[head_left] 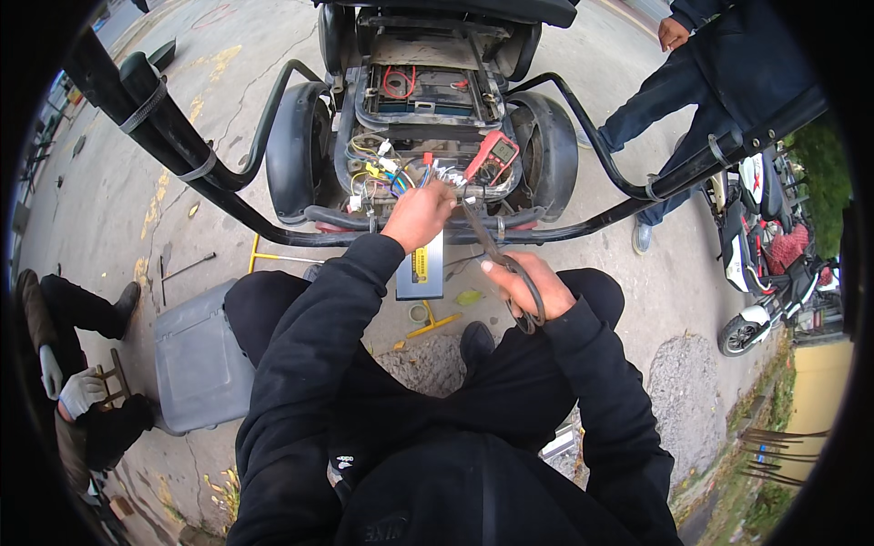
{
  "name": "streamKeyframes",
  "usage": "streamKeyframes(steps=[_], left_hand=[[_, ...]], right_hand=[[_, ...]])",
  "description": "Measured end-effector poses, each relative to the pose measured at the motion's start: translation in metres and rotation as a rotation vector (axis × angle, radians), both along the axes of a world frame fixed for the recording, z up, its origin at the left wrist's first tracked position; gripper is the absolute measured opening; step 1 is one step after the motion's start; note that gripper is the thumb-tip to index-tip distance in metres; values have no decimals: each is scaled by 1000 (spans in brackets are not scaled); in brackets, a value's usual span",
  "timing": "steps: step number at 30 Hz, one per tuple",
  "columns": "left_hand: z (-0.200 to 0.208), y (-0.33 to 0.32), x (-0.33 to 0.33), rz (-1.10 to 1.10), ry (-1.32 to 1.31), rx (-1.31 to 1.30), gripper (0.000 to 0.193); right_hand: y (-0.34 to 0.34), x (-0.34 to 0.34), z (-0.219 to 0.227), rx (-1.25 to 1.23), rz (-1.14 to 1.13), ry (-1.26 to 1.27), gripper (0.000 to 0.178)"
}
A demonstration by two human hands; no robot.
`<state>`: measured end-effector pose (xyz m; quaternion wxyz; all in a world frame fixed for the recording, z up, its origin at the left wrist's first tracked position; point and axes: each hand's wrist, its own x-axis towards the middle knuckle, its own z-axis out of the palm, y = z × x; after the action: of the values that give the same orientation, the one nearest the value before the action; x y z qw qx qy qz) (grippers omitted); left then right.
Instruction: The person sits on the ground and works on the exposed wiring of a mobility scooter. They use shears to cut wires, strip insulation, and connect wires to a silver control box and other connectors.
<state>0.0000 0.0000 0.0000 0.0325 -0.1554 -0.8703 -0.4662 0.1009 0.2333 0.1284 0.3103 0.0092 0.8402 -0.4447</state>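
My left hand is closed in a pinch at the wire bundle, on what looks like a wire; its fingertips partly hide it. My right hand grips a pair of scissors by the looped handles, blades pointing up toward the wiring. Loose coloured wires with white and yellow connectors spill over the open rear of a small vehicle. A red multimeter leans at the right of the wires. Below my left hand hangs or stands a silver box with a yellow label; its support is hidden.
A black tubular bar crosses in front of me. On the ground lie a grey plastic panel, a tape roll and a yellow T-shaped tool. One person stands right; another wears white gloves at left. Motorcycles stand far right.
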Motion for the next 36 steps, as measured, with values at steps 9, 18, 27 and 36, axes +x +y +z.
streamKeyframes(steps=[9, 18, 27, 36], left_hand=[[1, -3, 2, -13, 22, -21, 15], [7, -2, 4, -24, 58, -86, 13], [8, -5, 5, -67, 40, -25, 14], [-1, -5, -2, -76, -100, 87, 17]], right_hand=[[1, -6, -9, 51, 43, 36, 47], [-6, -18, -20, 552, 235, 378, 46], [-8, -3, -38, 629, 132, 479, 37], [-9, 6, -47, 635, 42, 592, 32]])
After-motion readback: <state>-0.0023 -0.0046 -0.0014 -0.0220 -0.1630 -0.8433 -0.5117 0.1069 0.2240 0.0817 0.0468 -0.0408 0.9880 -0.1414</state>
